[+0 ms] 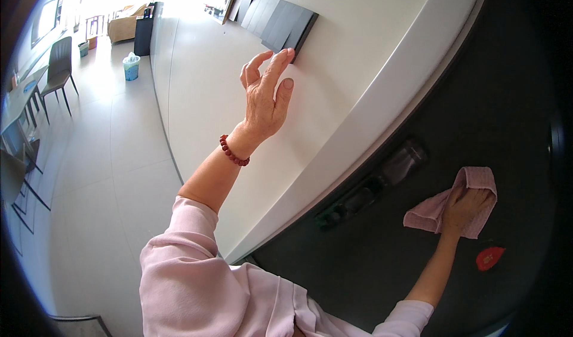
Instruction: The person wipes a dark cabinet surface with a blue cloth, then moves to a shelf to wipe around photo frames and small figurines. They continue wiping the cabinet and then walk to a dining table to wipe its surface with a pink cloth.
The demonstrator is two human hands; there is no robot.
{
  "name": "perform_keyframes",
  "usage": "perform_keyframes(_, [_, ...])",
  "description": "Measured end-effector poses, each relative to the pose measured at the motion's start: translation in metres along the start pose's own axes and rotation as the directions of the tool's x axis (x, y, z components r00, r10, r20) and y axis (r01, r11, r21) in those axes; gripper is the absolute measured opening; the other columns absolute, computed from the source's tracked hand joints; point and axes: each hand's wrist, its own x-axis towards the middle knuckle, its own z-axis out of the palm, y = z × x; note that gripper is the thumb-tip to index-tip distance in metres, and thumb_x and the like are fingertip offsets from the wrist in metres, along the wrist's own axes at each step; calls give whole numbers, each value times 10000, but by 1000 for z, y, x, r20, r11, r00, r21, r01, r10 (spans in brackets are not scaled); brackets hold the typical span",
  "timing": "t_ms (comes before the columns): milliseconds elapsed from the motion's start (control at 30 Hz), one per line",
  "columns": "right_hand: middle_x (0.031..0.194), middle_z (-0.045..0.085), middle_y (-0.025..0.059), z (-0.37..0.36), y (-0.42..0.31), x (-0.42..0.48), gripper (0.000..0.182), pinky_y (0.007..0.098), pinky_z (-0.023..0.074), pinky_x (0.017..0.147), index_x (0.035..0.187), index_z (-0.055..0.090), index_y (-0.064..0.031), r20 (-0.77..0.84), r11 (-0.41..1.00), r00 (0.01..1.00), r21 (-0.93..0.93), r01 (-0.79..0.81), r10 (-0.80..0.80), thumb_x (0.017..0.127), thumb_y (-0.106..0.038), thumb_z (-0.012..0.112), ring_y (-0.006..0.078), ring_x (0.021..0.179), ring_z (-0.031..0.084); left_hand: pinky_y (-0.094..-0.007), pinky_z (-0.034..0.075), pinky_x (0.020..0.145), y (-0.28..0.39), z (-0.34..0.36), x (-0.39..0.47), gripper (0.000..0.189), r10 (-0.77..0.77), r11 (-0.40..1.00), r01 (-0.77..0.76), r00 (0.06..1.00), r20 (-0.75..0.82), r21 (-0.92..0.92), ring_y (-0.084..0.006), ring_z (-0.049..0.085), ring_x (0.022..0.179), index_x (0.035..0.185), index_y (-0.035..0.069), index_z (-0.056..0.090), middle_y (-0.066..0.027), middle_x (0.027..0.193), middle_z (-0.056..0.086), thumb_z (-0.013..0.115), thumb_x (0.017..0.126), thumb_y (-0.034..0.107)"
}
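Observation:
My left hand [268,95] is raised in front of the pale wall, a bead bracelet [233,151] at its wrist. Its fingers are apart and hold nothing; in the picture the fingertips overlap the lower edge of a grey panelled wall piece [280,21], and I cannot tell whether they touch it. At the right, my right hand [465,207] lies on a pink cloth [481,178] against a dark surface [380,265]. A fold of the cloth loops over the fingers, hiding their tips. Below the cloth a red leaf-shaped ornament [489,258] sits on the dark surface.
A white frame edge [340,144] runs diagonally between wall and dark surface. Dark, dim objects [403,162] lie along that surface's edge. Farther off are a blue waste bin [131,68], a chair [60,64], a table [22,95] and a covered sofa [123,26].

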Motion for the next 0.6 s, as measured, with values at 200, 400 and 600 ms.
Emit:
perform_keyframes(200, [1178, 490, 235, -16, -6, 12, 293, 542, 262, 999, 1110, 497, 28, -66, 995, 994, 55, 87, -83, 874, -144, 522, 431, 1134, 411, -358, 259, 1039, 9, -1, 4, 411, -115, 990, 115, 993, 7, -79, -244, 389, 1206, 1277, -27, 484, -74, 1247, 600, 473, 966, 243])
perform_keyframes(400, [1154, 509, 197, -18, -6, 0, 316, 518, 287, 977, 1110, 530, -36, 62, 956, 993, 270, -113, 100, 825, -153, 599, 393, 1150, 403, -433, 395, 932, 111, -26, -21, 411, 70, 965, -57, 997, 42, -255, -344, 514, 1072, 1183, -35, 534, -185, 1140, 598, 556, 772, -55])
perform_keyframes(600, [1132, 541, 174, -6, -9, 8, 309, 620, 151, 1027, 1073, 564, -28, -70, 906, 998, 423, 24, 6, 775, -107, 565, 431, 1171, 398, -383, 462, 902, 255, 21, -79, 323, 292, 329, 527, 732, 616, -783, -333, 541, 1115, 1137, -39, 562, -214, 1270, 503, 563, 814, -62])
